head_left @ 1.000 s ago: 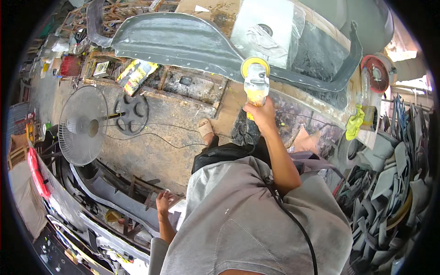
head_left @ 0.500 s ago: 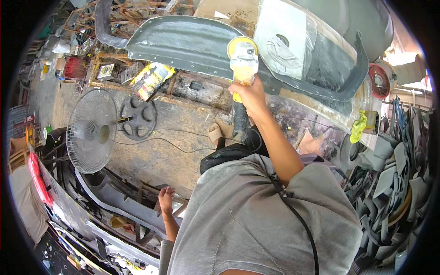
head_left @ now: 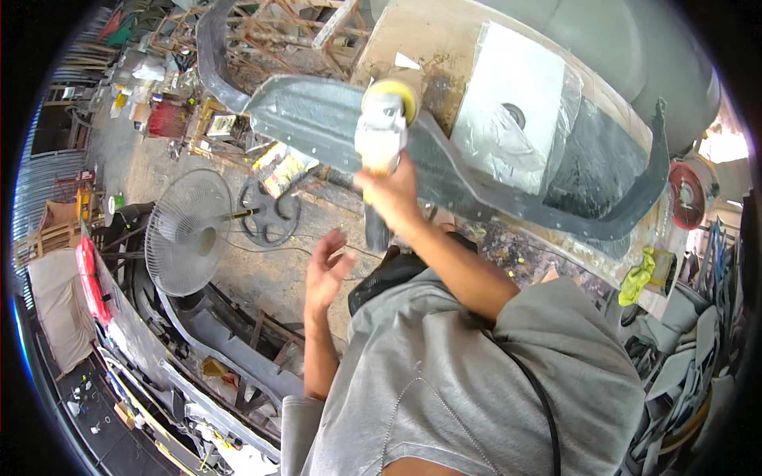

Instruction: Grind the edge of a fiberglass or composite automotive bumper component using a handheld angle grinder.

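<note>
A yellow and grey angle grinder (head_left: 382, 136) is in my right hand (head_left: 394, 193), whose fingers wrap round its body. Its yellow disc points away from me, over a long dark grey moulded panel that looks like a vehicle bumper (head_left: 305, 119). Whether the disc touches the panel I cannot tell. The dark rear end of the grinder hangs toward my body. My left hand (head_left: 324, 274) is raised to the left of that end, empty, with its fingers apart. Part of the panel is hidden behind the grinder and my right hand.
The panel lies across a worktable (head_left: 397, 40) with a plastic-covered white sheet (head_left: 508, 87). Left stand a fan (head_left: 190, 230) and a black wheel cover (head_left: 270, 214). A yellow-black bag (head_left: 282, 168) lies beyond. A yellow-green cloth (head_left: 636, 276) hangs at right. A black cord (head_left: 544, 397) runs over my shirt.
My left hand has risen from low at my side toward the grinder. My right hand has brought the grinder left and nearer to me. The view has shifted, too.
</note>
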`<state>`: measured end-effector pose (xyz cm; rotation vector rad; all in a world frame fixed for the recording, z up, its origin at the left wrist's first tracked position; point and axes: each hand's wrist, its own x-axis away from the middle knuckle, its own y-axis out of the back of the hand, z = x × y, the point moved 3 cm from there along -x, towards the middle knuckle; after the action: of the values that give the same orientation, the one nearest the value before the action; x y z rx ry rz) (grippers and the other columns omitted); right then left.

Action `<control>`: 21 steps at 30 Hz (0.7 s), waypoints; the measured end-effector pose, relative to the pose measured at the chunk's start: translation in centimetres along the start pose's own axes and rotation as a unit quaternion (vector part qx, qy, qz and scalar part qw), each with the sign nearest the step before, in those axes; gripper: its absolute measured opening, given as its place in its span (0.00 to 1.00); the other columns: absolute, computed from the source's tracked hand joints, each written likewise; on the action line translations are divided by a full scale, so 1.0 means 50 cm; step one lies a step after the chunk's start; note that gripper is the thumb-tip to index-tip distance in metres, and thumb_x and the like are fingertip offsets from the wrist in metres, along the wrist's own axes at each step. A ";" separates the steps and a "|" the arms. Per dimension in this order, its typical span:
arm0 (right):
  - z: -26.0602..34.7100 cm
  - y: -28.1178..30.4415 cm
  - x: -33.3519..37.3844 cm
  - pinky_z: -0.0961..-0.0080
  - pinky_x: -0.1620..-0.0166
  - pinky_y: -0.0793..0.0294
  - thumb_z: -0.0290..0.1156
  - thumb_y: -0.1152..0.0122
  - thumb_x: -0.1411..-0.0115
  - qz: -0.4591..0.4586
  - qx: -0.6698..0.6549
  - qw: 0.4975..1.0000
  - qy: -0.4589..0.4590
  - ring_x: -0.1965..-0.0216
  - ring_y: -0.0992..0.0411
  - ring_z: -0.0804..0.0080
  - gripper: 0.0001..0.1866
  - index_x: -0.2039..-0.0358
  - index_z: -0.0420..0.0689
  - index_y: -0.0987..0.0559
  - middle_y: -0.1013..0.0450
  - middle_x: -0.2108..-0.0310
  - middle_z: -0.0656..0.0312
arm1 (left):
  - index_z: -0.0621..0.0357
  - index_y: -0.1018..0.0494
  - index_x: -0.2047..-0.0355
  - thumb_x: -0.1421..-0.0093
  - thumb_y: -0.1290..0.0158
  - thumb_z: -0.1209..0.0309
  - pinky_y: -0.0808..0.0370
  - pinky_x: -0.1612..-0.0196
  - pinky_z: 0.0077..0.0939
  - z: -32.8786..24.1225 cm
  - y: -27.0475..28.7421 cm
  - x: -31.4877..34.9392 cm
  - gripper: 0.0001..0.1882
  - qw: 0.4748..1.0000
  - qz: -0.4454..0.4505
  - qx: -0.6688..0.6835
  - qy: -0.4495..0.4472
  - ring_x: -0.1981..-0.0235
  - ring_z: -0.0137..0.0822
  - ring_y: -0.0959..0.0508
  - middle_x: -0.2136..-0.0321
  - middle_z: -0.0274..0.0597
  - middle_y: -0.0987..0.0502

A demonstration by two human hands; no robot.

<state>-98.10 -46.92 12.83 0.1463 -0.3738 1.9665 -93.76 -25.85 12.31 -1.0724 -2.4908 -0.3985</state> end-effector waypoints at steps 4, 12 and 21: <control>0.004 0.013 0.044 0.71 0.58 0.27 0.27 0.34 0.58 0.041 -0.003 0.999 0.020 0.62 0.25 0.67 0.27 0.55 0.36 0.30 0.25 0.63 0.55 | 0.65 0.34 0.47 0.53 0.37 0.73 0.31 0.48 0.27 -0.058 -0.111 -0.087 0.32 0.984 0.174 -0.005 0.046 0.53 0.30 0.27 0.54 0.39 0.25; -0.015 0.006 0.059 0.75 0.61 0.26 0.21 0.33 0.56 -0.012 0.057 0.998 0.014 0.66 0.26 0.74 0.23 0.57 0.37 0.28 0.25 0.67 0.61 | 0.66 0.27 0.54 0.59 0.35 0.75 0.27 0.51 0.29 -0.052 -0.116 -0.142 0.29 0.967 0.254 0.023 -0.024 0.57 0.33 0.23 0.59 0.41 0.22; -0.010 -0.155 0.023 0.78 0.66 0.27 0.20 0.34 0.51 -0.116 0.081 0.989 0.031 0.69 0.28 0.78 0.20 0.58 0.38 0.29 0.27 0.68 0.64 | 0.65 0.31 0.52 0.56 0.39 0.78 0.26 0.56 0.28 -0.077 0.005 -0.254 0.28 0.925 0.376 0.052 -0.022 0.61 0.31 0.23 0.63 0.39 0.22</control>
<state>-91.52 -42.87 14.16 0.2220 -0.1490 1.7650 -84.64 -35.20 9.83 -1.8698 -1.8945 -0.0061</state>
